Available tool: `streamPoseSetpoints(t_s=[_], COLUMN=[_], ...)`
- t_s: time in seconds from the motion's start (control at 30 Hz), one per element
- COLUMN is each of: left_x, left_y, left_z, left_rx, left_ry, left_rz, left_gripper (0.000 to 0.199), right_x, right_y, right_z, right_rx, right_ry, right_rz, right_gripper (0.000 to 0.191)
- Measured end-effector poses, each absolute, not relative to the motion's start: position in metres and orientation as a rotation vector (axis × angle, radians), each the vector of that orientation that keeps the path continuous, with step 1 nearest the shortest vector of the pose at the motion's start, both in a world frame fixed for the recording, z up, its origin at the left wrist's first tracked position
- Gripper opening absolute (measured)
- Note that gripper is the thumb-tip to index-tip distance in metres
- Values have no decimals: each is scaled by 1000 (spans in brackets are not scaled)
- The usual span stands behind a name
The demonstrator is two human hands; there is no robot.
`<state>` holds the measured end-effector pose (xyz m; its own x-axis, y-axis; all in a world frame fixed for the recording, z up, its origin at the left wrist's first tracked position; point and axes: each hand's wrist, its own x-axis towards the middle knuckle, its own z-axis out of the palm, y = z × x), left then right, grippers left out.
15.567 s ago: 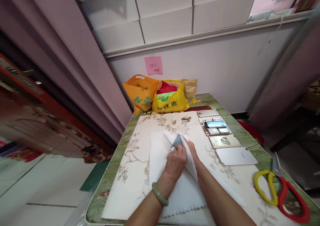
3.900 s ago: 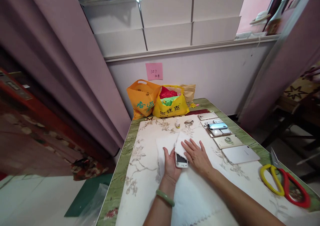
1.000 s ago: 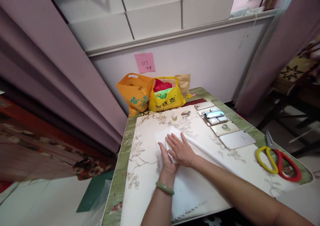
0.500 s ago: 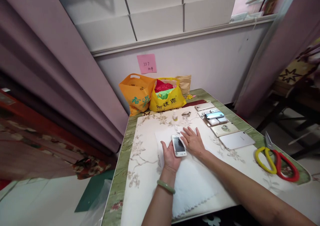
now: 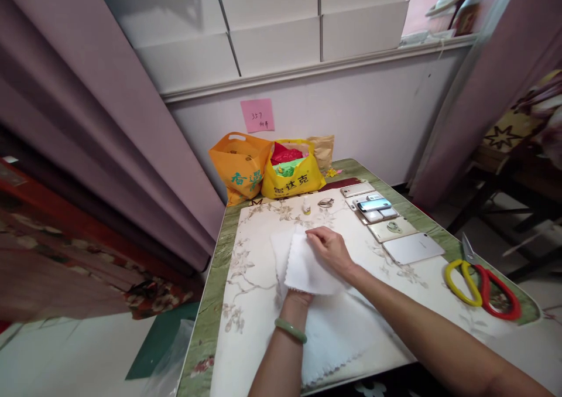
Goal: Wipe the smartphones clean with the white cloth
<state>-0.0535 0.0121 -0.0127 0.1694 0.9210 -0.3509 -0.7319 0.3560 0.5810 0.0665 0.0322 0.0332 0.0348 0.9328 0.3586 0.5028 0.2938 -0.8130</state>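
My right hand (image 5: 328, 246) pinches the upper edge of a white cloth (image 5: 307, 268) with a zigzag-cut rim. My left hand (image 5: 300, 298) lies beneath this cloth; only its heel and the wrist with a green bangle (image 5: 290, 329) show. The cloth hides its fingers and the white smartphone that lay in its palm half a second ago. Under both hands, a larger white cloth (image 5: 333, 341) is spread on the table.
A small white bottle (image 5: 306, 206) and a dark thin-framed item (image 5: 325, 202) stand beyond my hands. To the right are several phones (image 5: 413, 247) and red-and-yellow scissors (image 5: 480, 283). An orange bag (image 5: 240, 168) and a yellow bag (image 5: 293, 177) stand at the back.
My right hand has taken hold of the white cloth and brought it over the smartphone and my left hand, which are now covered. My left wrist has stayed about where it was.
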Motion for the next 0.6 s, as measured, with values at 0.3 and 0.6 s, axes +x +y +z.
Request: streamPoseSetpoints(t_s=[0.3, 0.6], left_x=[-52, -37], left_y=[10, 5], left_z=[-19, 1], left_rx=[323, 501], left_ry=[594, 706], left_rz=[1180, 1161], left_gripper=[46, 33], right_x=[39, 54], right_y=[19, 47], right_z=[6, 4], right_rx=[-1562, -1726], right_ry=[-1960, -1594], right_rz=[35, 229], right_gripper=[67, 51])
